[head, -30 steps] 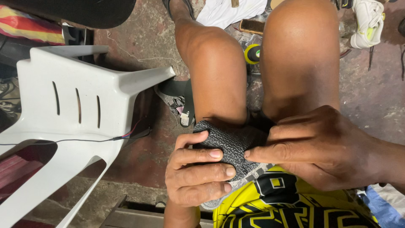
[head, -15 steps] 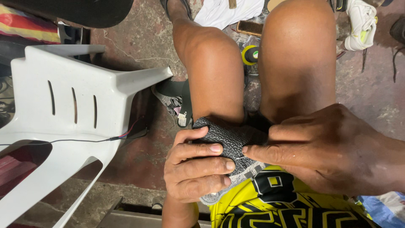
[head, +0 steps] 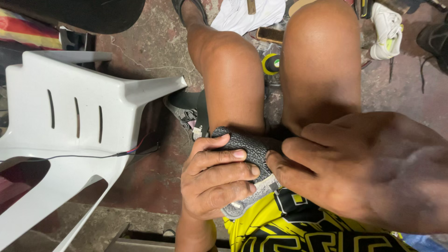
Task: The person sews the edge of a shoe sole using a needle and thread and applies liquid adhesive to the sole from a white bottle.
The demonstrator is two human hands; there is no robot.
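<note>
A dark grey shoe with a pebbled textured upper and a pale sole edge lies across my lap between my bare knees. My left hand wraps around it from the left, fingers curled over the upper. From the right, my right hand presses its fingertips against the same shoe, covering the right part. The shoe's far end is hidden under my hands and thighs. Below it shows my yellow and black shorts.
A white plastic chair stands at the left with a thin wire lying across it. On the stained floor ahead are a yellow tape roll, a white cloth, a white sneaker and a dark sandal.
My right hand has come closer to the camera and now looks larger, still on the shoe. The left hand keeps its grip with little shift.
</note>
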